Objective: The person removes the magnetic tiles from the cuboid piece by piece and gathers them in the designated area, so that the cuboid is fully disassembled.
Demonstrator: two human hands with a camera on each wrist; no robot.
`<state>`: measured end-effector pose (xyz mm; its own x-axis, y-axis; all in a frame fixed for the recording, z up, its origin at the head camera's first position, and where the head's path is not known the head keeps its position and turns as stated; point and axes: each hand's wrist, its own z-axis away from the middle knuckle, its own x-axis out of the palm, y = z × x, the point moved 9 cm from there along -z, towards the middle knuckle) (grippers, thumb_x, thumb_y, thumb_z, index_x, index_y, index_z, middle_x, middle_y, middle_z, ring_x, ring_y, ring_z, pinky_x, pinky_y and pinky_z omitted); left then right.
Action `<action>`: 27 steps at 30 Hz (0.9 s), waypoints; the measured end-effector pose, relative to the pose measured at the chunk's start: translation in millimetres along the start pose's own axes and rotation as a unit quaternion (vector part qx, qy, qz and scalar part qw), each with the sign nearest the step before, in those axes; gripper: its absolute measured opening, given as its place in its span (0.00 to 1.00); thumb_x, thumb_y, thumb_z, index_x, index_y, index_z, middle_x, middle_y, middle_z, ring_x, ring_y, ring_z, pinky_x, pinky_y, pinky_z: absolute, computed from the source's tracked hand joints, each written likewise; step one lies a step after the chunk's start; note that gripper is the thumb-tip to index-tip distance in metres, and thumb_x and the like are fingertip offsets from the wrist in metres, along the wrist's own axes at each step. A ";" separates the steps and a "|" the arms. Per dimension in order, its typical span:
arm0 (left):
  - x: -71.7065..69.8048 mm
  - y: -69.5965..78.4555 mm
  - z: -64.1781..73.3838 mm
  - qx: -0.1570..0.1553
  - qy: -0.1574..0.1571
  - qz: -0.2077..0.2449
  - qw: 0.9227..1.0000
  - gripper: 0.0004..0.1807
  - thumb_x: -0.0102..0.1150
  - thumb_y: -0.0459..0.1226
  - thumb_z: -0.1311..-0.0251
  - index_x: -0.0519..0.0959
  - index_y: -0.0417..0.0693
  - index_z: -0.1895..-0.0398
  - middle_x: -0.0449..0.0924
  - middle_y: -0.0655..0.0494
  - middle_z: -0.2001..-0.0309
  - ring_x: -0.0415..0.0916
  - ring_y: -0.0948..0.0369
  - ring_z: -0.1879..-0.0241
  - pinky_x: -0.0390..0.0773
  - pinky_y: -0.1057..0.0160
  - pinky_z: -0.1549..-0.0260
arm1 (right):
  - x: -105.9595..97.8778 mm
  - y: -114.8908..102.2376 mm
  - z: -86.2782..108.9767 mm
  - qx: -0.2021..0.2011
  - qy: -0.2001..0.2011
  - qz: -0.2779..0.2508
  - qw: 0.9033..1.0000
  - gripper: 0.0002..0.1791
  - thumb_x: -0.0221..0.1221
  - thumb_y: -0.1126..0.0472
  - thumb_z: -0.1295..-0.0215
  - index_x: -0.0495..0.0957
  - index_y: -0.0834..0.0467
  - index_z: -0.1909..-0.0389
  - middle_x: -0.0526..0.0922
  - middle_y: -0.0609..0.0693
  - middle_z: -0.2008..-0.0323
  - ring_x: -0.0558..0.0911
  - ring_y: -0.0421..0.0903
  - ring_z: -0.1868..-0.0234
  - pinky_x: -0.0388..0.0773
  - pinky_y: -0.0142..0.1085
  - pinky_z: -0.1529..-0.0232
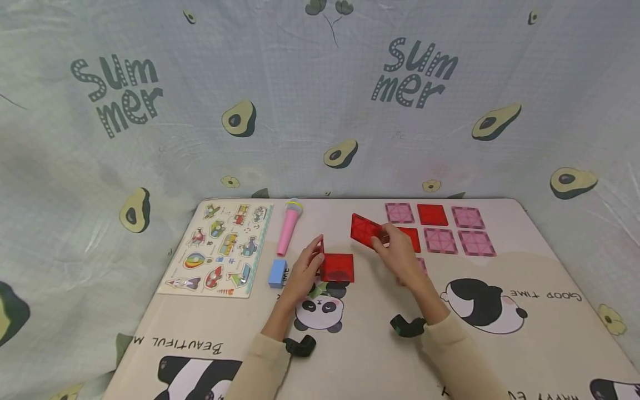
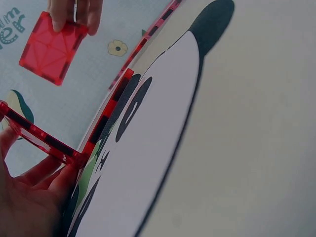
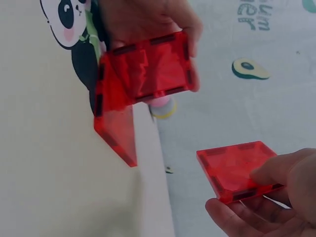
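A flat red magnetic tile lies on the mat near the middle. Along its left edge a second red tile stands upright, its lower edge meeting the flat one. My left hand holds this upright tile from its outer side, fingers behind it and fingertips at its edge. Off to the right, my right hand pinches a third red tile between thumb and fingers. That tile is raised above the mat, tilted and apart from the other two.
At the back right lie several pink tiles and a red tile; another red tile is partly behind my right hand. Leftward are a blue block, a pink toy microphone and a picture puzzle board. A curtain hangs behind.
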<state>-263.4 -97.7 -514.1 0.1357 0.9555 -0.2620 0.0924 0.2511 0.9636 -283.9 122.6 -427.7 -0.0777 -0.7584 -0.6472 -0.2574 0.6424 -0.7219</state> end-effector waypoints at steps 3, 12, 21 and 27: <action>0.6 0.9 -0.5 0.003 -0.001 -0.002 1.000 0.29 0.43 0.45 0.23 0.56 0.64 0.21 0.64 0.45 0.27 0.68 0.45 0.31 0.76 0.43 0.37 | -10.1 -1.0 5.3 -0.005 0.003 0.008 1.000 0.14 0.61 0.61 0.32 0.76 0.65 0.50 0.85 0.61 0.55 0.83 0.56 0.55 0.86 0.50 0.52; 0.5 0.0 -0.3 0.006 -0.003 0.011 1.000 0.29 0.43 0.45 0.23 0.56 0.66 0.22 0.64 0.45 0.27 0.68 0.45 0.31 0.75 0.43 0.37 | -39.0 12.9 19.1 0.019 0.009 0.020 1.000 0.18 0.59 0.61 0.30 0.74 0.68 0.44 0.83 0.65 0.51 0.81 0.58 0.52 0.84 0.54 0.49; 1.7 -0.5 -0.1 -0.006 -0.017 0.015 1.000 0.30 0.40 0.43 0.22 0.53 0.61 0.20 0.59 0.42 0.24 0.65 0.42 0.29 0.72 0.42 0.34 | -72.5 33.0 31.9 0.046 0.028 0.030 0.998 0.20 0.57 0.62 0.29 0.70 0.69 0.42 0.82 0.66 0.52 0.81 0.59 0.54 0.84 0.55 0.50; -1.4 25.5 8.5 -0.010 -0.033 0.018 0.999 0.30 0.42 0.41 0.22 0.53 0.55 0.20 0.59 0.39 0.25 0.65 0.42 0.29 0.74 0.43 0.36 | -89.3 46.8 39.5 0.055 0.056 0.043 0.996 0.22 0.58 0.62 0.29 0.69 0.70 0.40 0.81 0.68 0.53 0.81 0.60 0.55 0.85 0.57 0.51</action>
<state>-252.8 -94.0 -489.6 0.2028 0.9518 -0.2299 0.0661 0.2209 0.9731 -251.0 224.8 -413.4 -0.2037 -0.7039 -0.6805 -0.1381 0.7088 -0.6918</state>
